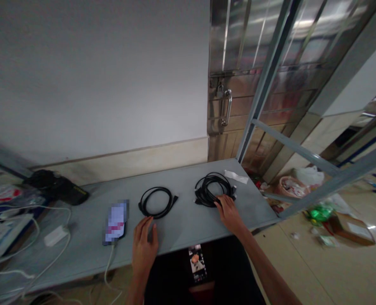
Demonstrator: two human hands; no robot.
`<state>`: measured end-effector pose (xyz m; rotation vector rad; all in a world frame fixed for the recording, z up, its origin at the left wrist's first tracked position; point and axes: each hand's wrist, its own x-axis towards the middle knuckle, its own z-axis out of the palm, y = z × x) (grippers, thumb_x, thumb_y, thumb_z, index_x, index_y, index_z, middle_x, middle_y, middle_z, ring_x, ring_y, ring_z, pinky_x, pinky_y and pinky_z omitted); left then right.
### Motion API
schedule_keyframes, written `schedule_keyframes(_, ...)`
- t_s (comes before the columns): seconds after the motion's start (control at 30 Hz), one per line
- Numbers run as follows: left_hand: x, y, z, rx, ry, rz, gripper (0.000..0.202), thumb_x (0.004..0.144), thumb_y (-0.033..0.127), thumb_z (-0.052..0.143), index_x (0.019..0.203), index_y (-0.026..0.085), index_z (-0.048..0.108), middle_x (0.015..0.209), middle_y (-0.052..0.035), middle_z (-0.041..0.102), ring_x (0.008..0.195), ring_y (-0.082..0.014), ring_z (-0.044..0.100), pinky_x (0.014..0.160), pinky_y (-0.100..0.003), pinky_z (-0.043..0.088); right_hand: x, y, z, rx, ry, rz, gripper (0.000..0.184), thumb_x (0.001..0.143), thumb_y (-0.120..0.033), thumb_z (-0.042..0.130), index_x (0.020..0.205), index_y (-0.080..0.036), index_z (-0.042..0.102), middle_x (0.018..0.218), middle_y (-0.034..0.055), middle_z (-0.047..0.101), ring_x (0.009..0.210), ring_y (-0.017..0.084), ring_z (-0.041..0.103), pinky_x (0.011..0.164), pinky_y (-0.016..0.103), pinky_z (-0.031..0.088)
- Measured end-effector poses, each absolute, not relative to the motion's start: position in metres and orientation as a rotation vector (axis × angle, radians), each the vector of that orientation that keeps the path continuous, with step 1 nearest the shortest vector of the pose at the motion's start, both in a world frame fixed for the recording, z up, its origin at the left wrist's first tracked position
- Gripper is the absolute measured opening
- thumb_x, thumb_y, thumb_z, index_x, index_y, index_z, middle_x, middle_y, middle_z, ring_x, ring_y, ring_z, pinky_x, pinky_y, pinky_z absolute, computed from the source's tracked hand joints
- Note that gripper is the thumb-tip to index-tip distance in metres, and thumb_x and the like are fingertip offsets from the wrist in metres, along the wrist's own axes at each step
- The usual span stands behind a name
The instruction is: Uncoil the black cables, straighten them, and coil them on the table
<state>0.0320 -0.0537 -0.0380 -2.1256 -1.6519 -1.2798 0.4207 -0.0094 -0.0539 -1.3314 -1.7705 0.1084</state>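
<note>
Head view of 2 bare hands at the near edge of a grey metal tabletop. The left hand is raised just above the near edge, its fingers slightly spread and holding nothing, their tips just beside the near side of a coiled black cable. The right hand lies on the near side of a larger bundle of black cables, its fingers loosely spread and touching the coils without a visible closed grip. The 2 black coils lie side by side and apart, the bundle to the right. A small white paper strip lies just beyond the bundle, at the far right of the tabletop. To the left of the coiled cable, a smartphone with a pixelated screen lies with a white charging cable running from its near end over the edge. Farther left lie a white charger and a black bag. A white wall stands beyond the tabletop, and to the right is a stainless steel door with a padlock. Litter and a cardboard box lie on the tiled floor at right.
</note>
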Motion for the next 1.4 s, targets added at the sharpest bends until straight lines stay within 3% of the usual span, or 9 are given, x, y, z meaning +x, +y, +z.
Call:
schedule_keyframes(0.27,0.033,-0.057,-0.04,-2.083,-1.688,-1.325,0.034,0.11,0.029,0.065,0.144,0.024,0.066,0.135,-0.014,0.071,0.129,-0.032,0.07,0.113,-0.053,0.06,0.43,-0.011,-0.001,-1.379,-1.504,0.179,0.044,0.121,-0.056,0.037,0.121,-0.022,0.064,0.091,0.0079,0.076,0.078,0.025,0.074,0.072,0.036,0.06)
schedule_keyframes(0.53,0.033,-0.061,-0.036,-2.116,-1.783,-1.417,0.033,0.109,0.04,0.069,0.138,0.024,0.069,0.13,-0.0133,0.075,0.123,-0.0314,0.075,0.11,-0.054,0.063,0.428,-0.052,0.127,-1.137,-1.226,0.242,0.032,0.118,-0.053,0.053,0.11,-0.024,0.064,0.085,-0.0007,0.06,0.074,0.017,0.057,0.07,0.031,0.05)
schedule_keyframes(0.67,0.061,-0.081,-0.026,-2.357,-1.998,-1.566,0.038,0.108,0.048,0.069,0.138,0.024,0.07,0.13,-0.0128,0.08,0.123,-0.0324,0.078,0.108,-0.055,0.064,0.418,-0.075,0.157,-0.966,-1.086,0.376,0.03,0.116,-0.054,0.058,0.108,-0.025,0.061,0.083,-0.0016,0.053,0.071,0.016,0.054,0.069,0.032,0.05)
schedule_keyframes(0.83,0.128,-0.119,-0.015,-2.825,-2.129,-1.927,0.065,0.106,0.048,0.072,0.165,0.03,0.051,0.145,-0.0151,0.076,0.133,-0.0315,0.075,0.11,-0.052,0.064,0.404,-0.098,0.148,-0.959,-1.084,0.535,0.03,0.117,-0.053,0.057,0.107,-0.025,0.062,0.083,-0.0002,0.051,0.072,0.017,0.054,0.063,0.03,0.046)
schedule_keyframes(0.9,0.148,-0.127,-0.013,-2.927,-2.187,-2.036,0.063,0.109,0.047,0.068,0.167,0.03,0.049,0.15,-0.0163,0.074,0.135,-0.0303,0.074,0.111,-0.05,0.064,0.399,-0.106,0.139,-0.961,-1.099,0.603,0.028,0.118,-0.051,0.055,0.107,-0.025,0.062,0.084,0.0002,0.052,0.075,0.018,0.054,0.066,0.03,0.048)
schedule_keyframes(1.03,0.161,-0.125,-0.016,-2.883,-2.263,-1.821,0.046,0.107,0.045,0.07,0.149,0.028,0.067,0.144,-0.015,0.077,0.131,-0.0302,0.076,0.103,-0.045,0.067,0.39,-0.12,0.123,-0.984,-1.12,0.752,0.027,0.119,-0.05,0.052,0.108,-0.026,0.061,0.086,-0.0003,0.054,0.076,0.018,0.054,0.071,0.032,0.049)
schedule_keyframes(1.17,0.155,-0.118,-0.034,-2.925,-2.076,-1.578,0.044,0.103,0.032,0.071,0.147,0.027,0.07,0.142,-0.0147,0.077,0.113,-0.0278,0.081,0.092,-0.043,0.071,0.39,-0.129,0.105,-1.052,-1.17,0.846,0.03,0.119,-0.053,0.05,0.115,-0.026,0.063,0.083,-0.0012,0.054,0.073,0.018,0.052,0.069,0.031,0.046)
schedule_keyframes(1.33,0.145,-0.122,-0.052,-2.848,-1.74,-1.309,0.031,0.103,0.019,0.062,0.123,0.03,0.082,0.128,-0.0118,0.08,0.123,-0.0335,0.077,0.111,-0.059,0.065,0.397,-0.136,0.074,-1.144,-1.22,0.899,0.039,0.118,-0.056,0.05,0.132,-0.025,0.069,0.081,-0.0013,0.057,0.073,0.019,0.057,0.07,0.032,0.049)
schedule_keyframes(1.4,0.137,-0.126,-0.046,-2.781,-1.688,-1.257,0.031,0.104,0.017,0.059,0.115,0.031,0.084,0.119,-0.0098,0.08,0.119,-0.0323,0.078,0.109,-0.058,0.066,0.4,-0.139,0.064,-1.176,-1.218,0.89,0.044,0.118,-0.058,0.05,0.139,-0.025,0.069,0.08,-0.0015,0.057,0.072,0.019,0.058,0.07,0.031,0.05)
